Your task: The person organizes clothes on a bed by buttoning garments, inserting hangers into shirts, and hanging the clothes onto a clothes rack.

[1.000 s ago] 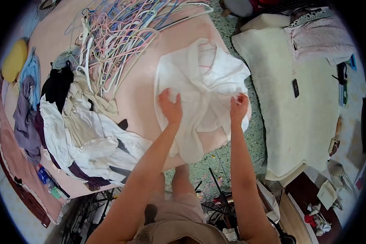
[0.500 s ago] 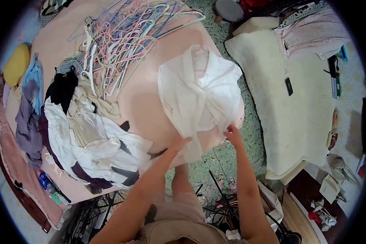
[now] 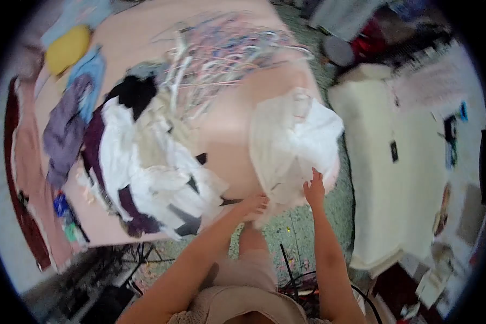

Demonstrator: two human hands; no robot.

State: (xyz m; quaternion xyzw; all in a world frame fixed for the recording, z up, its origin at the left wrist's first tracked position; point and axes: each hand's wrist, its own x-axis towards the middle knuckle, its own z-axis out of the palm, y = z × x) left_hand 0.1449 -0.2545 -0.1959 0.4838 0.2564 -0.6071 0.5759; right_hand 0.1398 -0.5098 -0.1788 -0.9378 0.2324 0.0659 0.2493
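Observation:
A thin white shirt [image 3: 275, 135] lies spread near the bed's right corner, with a pink hanger [image 3: 301, 114] showing faintly at its collar. At the shirt's lower left edge, my left hand [image 3: 255, 206] has its fingers curled on the fabric, blurred by motion. My right hand [image 3: 315, 189] is over the lower right part of the shirt, its fingers apart and nothing held in them. Whether its fingertips touch the cloth is hard to see.
Many tangled hangers [image 3: 227, 51] cover the far part of the bed [image 3: 227, 156]. To the left lie piled clothes [image 3: 140, 167], a purple garment [image 3: 65, 129] and a yellow cushion [image 3: 67, 49]. A cream padded bench [image 3: 383, 205] bearing a phone [image 3: 394, 152] stands to the right.
The view has swung, so the scene sits further right and lower. My right hand has let go of the shirt's edge and its fingers have spread. The shirt looks more bunched.

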